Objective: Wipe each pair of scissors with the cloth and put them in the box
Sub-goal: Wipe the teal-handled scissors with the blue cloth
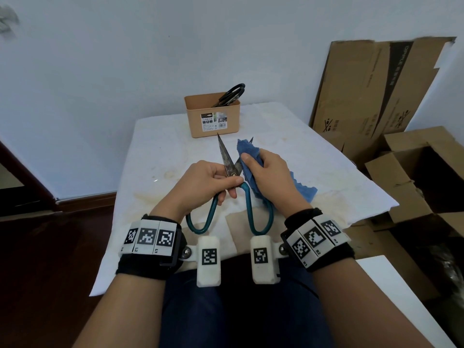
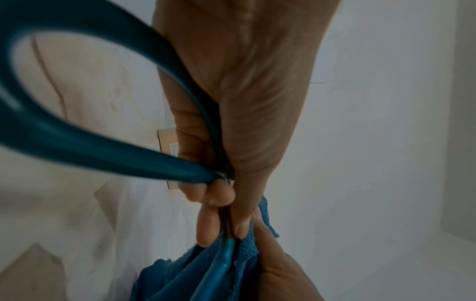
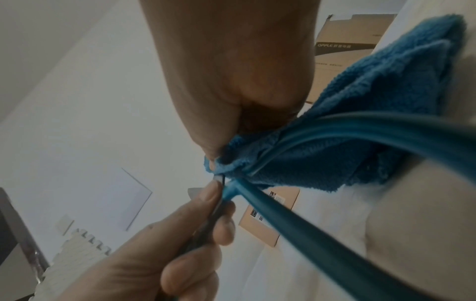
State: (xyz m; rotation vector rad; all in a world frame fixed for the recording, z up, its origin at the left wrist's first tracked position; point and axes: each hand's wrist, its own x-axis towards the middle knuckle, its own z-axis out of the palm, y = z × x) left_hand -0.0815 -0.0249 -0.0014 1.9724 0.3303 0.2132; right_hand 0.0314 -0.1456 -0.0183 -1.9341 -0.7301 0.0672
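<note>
Teal-handled scissors (image 1: 232,172), blades apart, are gripped near the pivot by left hand (image 1: 206,182) fingers. One blade is wrapped in blue cloth (image 1: 253,159), clamped by right hand (image 1: 271,177) fingers. Black scissors (image 1: 229,95) are stood in the tan box (image 1: 213,119) on the worktop (image 1: 160,146).

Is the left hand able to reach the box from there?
Probably yes: nothing stands between the left hand and the box, but it grips the open scissors, so they would travel along.

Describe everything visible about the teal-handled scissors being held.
The teal-handled scissors have dull, stained metal blades and two large teal loop handles. They are spread open in a V, tips pointing toward the tan plastic box. The left hand grips them near the pivot; the right hand presses the blue terry cloth around the right blade.
</note>
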